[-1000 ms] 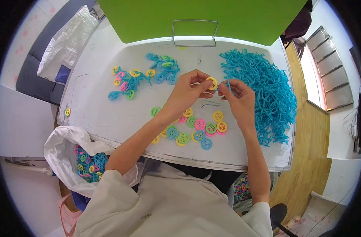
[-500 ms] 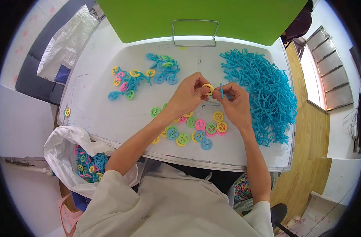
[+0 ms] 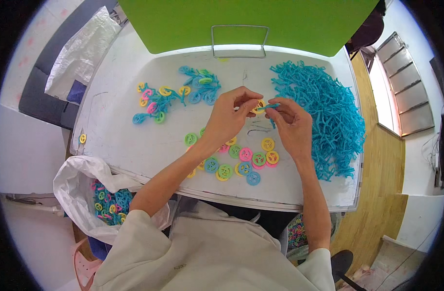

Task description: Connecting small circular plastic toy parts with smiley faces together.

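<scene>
Closest is the person's own beige shirt (image 3: 202,250), its short sleeves leaving both forearms bare. Beside it, at lower left, an open white woven sack (image 3: 69,182) holds a heap of blue pieces and coloured wheels; below the table's near edge on the right, a bag (image 3: 297,230) is filled with small multicoloured parts. On the white table (image 3: 275,191), loose spoked plastic wheels (image 3: 246,154) in yellow, green, pink and blue lie spread between the forearms, some overlapping. One yellow-topped wheel (image 3: 82,139) sits alone near the left edge.

Past these, the hands meet above the middle of the table. The left hand (image 3: 231,111) pinches a yellow spoked wheel (image 3: 262,103) between thumb and fingers, a narrow grip at its rim. The right hand (image 3: 295,121) pinches a blue forked plastic stem (image 3: 272,106), one end of it against the wheel's face; whether it is seated in the hub, I cannot tell.

Just right of that hand lies a large pile of blue forked stems (image 3: 326,116). To the left are two clusters of stems with wheels on them, one mixed in colour (image 3: 160,99), the other mostly blue and green (image 3: 202,83). Beyond, a green board (image 3: 251,12) stands behind a bent wire frame (image 3: 240,25)
</scene>
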Tool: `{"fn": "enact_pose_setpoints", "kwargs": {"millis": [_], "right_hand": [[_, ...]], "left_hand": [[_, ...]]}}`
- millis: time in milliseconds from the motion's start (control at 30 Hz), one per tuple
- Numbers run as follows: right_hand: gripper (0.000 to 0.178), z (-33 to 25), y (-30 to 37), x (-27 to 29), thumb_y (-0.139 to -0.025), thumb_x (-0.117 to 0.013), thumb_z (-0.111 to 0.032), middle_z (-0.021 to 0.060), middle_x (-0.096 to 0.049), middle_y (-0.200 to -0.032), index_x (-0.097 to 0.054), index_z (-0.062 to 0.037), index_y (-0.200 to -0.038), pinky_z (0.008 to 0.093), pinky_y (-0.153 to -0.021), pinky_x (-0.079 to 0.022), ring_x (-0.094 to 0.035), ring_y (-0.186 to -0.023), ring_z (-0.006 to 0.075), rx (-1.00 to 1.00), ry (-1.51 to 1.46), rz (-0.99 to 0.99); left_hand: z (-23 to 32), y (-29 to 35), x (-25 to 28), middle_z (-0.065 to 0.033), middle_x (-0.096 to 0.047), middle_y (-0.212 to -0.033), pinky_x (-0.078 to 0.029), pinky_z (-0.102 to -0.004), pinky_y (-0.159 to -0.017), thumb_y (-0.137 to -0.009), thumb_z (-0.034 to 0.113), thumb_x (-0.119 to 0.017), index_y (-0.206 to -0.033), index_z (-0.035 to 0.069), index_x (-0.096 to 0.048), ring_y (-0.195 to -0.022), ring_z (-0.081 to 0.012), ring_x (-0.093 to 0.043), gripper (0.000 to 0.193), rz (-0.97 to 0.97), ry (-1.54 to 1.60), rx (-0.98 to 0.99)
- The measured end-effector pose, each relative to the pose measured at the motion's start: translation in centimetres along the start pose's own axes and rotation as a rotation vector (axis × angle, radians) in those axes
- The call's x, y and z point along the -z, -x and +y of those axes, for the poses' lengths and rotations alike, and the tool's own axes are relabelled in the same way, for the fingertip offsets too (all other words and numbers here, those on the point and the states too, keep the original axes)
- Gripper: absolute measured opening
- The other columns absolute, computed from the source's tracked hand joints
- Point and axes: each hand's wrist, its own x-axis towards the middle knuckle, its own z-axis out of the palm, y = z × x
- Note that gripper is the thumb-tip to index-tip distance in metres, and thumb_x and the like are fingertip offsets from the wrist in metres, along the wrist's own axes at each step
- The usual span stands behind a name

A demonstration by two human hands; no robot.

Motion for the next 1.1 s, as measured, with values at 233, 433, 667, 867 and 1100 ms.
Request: {"fn": "enact_pose_setpoints", "kwargs": {"millis": [233,433,667,867,1100], "right_hand": [[0.015,-0.4,-0.2,-0.2,-0.085,-0.067,-0.008,0.0065,-0.069,-0.080,-0.067,0.0009,-0.098,0.0215,-0.065,-0.052,-0.065,-0.073,0.0094,-0.152,-0.156,0.002],[0.021,-0.2,0.1,-0.2,-0.082,-0.071,-0.011,0.0079,-0.070,-0.081,-0.068,0.0036,-0.097,0.0217,-0.064,-0.053,-0.065,-0.072,0.0095,-0.219,-0.118,0.023],[0.024,-0.9,0.3,-0.5,-0.081,-0.072,-0.013,0.0097,-0.070,-0.083,-0.067,0.0058,-0.096,0.0221,-0.065,-0.053,-0.066,-0.073,0.0107,-0.267,-0.040,0.036],[0.023,-1.2,0.3,-0.6,-0.081,-0.071,-0.012,0.0093,-0.070,-0.087,-0.066,0.0035,-0.097,0.0223,-0.066,-0.053,-0.066,-0.077,0.0115,-0.425,-0.317,0.030],[0.023,-0.9,0.4,-0.3,-0.083,-0.071,-0.012,0.0093,-0.070,-0.085,-0.066,0.0035,-0.098,0.0223,-0.067,-0.052,-0.065,-0.076,0.0110,-0.193,0.047,0.017]], "left_hand": [[0.3,0.5,-0.1,-0.0100,-0.065,-0.101,-0.057,-0.0274,-0.079,-0.093,0.003,-0.051,-0.111,-0.002,-0.061,-0.089,-0.0143,-0.064,0.021,0.013,0.100,0.039],[-0.4,0.8,-1.1,-0.0131,-0.068,-0.091,-0.056,-0.0265,-0.070,-0.090,-0.001,-0.053,-0.105,-0.003,-0.066,-0.079,-0.0173,-0.067,0.020,0.104,0.001,-0.027],[-1.0,0.9,-1.1,-0.0158,-0.069,-0.079,-0.052,-0.0254,-0.057,-0.084,-0.003,-0.055,-0.096,-0.001,-0.069,-0.068,-0.0189,-0.069,0.018,0.248,-0.334,-0.279],[-0.3,1.2,-1.5,-0.0131,-0.069,-0.075,-0.052,-0.0246,-0.057,-0.088,0.001,-0.055,-0.098,0.000,-0.069,-0.066,-0.0164,-0.068,0.018,0.243,-0.100,-0.098],[-0.1,0.9,-1.2,-0.0109,-0.069,-0.081,-0.053,-0.0242,-0.059,-0.090,0.004,-0.055,-0.100,-0.003,-0.067,-0.071,-0.0145,-0.068,0.017,0.214,-0.037,-0.012]]}}
